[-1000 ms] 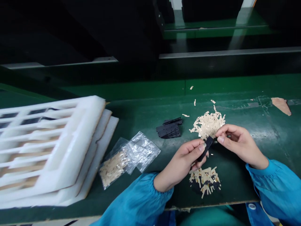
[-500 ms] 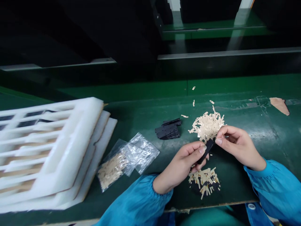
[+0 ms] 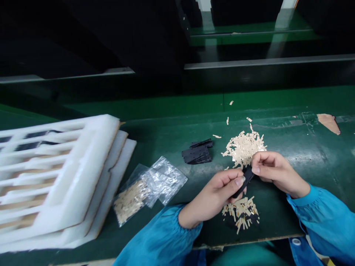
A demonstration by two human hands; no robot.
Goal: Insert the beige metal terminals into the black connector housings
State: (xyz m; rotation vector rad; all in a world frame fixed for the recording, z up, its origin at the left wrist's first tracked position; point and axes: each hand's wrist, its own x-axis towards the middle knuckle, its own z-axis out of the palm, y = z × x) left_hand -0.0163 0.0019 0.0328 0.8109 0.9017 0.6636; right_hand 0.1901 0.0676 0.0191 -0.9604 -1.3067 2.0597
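Note:
My left hand [image 3: 219,186] is closed around a narrow flat black piece [image 3: 245,181], thumb on top, holding it slanted above the table. At its upper end, my right hand [image 3: 273,170] is in a pinch, the fingertips against that end. Whatever sits between those fingertips is hidden. Just beyond the hands lies a heap of small cream-coloured cut pieces [image 3: 244,146]. Nearer the table's front edge is a second pile of cream strips [image 3: 241,212], mixed with dark bits. A stack of flat black plates [image 3: 196,155] rests to the left of the larger heap.
White foam trays [image 3: 91,166] are stacked at the left, black parts in the top one's slots. Between them and my left arm lie a clear bag of cream pieces [image 3: 130,201] and a crumpled clear bag [image 3: 166,181]. A torn brown scrap [image 3: 328,123] lies far right.
My right fingertips have moved slightly down and left, now touching the black piece's upper end. My left hand still holds the piece, almost in the same place.

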